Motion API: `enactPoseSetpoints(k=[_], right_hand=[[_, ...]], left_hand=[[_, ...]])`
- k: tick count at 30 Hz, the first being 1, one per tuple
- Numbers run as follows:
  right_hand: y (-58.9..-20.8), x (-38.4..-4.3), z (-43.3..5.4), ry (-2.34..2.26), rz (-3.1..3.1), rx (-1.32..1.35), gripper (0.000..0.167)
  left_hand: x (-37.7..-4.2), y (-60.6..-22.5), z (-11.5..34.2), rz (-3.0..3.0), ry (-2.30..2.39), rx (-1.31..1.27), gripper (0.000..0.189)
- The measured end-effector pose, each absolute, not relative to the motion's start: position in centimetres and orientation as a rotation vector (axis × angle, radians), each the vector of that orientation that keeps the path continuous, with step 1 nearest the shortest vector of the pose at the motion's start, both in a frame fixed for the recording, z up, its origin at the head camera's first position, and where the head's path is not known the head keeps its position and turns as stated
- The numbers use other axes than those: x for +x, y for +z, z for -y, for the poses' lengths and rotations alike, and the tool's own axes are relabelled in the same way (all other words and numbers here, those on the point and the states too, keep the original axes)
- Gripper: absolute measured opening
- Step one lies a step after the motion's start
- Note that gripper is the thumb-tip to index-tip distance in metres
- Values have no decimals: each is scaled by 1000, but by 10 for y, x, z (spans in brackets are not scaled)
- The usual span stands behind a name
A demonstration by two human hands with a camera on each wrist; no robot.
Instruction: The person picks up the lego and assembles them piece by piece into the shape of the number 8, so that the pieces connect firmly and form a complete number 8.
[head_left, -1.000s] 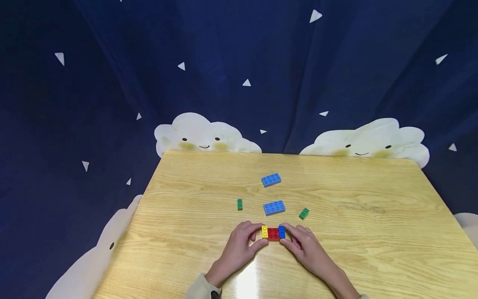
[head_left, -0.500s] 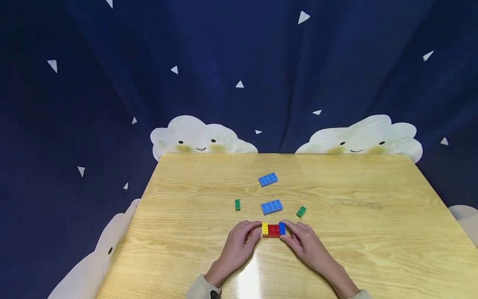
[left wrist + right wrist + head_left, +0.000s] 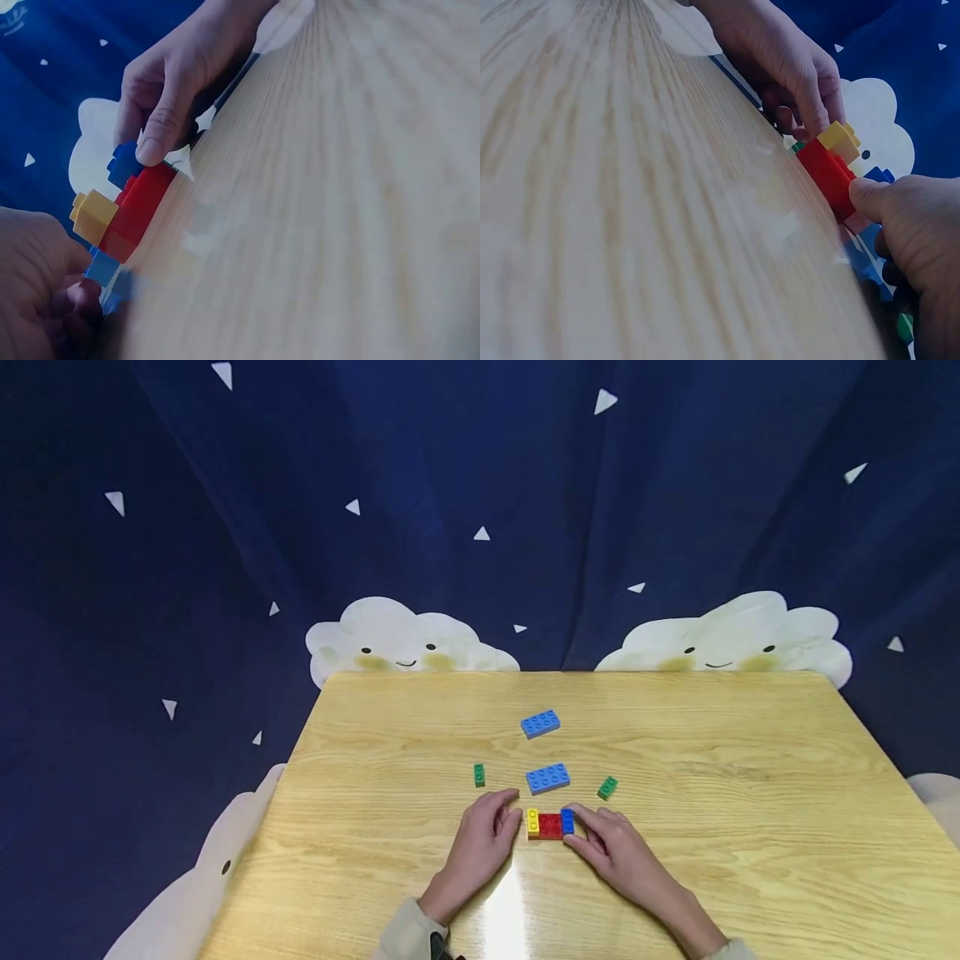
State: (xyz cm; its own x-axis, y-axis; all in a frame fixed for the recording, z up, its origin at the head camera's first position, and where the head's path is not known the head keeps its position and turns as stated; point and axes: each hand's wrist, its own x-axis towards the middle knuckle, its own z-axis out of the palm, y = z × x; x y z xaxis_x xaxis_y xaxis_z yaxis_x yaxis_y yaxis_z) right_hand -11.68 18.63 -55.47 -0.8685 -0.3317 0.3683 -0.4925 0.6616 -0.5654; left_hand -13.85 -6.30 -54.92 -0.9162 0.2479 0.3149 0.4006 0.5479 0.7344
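A red building brick lies near the table's front, with a small yellow brick on its left end and a small dark blue brick on its right end. My right hand pinches that right end between thumb and forefinger. In the right wrist view, the thumb presses on the side of the red brick. Just left of the yellow brick, my left hand rests with bent, parted fingers, holding nothing. Its fingertips stand a little apart from the bricks in the head view.
Beyond the hands lies a larger blue brick, with a second blue brick farther back. One small green brick sits to the left, another green brick to the right. A dark blue curtain hangs behind the wooden table.
My left hand has let go of the yellow end and drawn slightly left, its fingers parting. The right hand keeps its pinch. The head view has shifted a little.
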Motion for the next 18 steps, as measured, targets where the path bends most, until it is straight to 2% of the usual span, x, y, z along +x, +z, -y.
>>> enactPoseSetpoints(k=[18], right_hand=[[-556, -117, -185, 980, 2680, 656, 43]], left_hand=[[-173, -539, 52, 2758, -1244, -604, 46]])
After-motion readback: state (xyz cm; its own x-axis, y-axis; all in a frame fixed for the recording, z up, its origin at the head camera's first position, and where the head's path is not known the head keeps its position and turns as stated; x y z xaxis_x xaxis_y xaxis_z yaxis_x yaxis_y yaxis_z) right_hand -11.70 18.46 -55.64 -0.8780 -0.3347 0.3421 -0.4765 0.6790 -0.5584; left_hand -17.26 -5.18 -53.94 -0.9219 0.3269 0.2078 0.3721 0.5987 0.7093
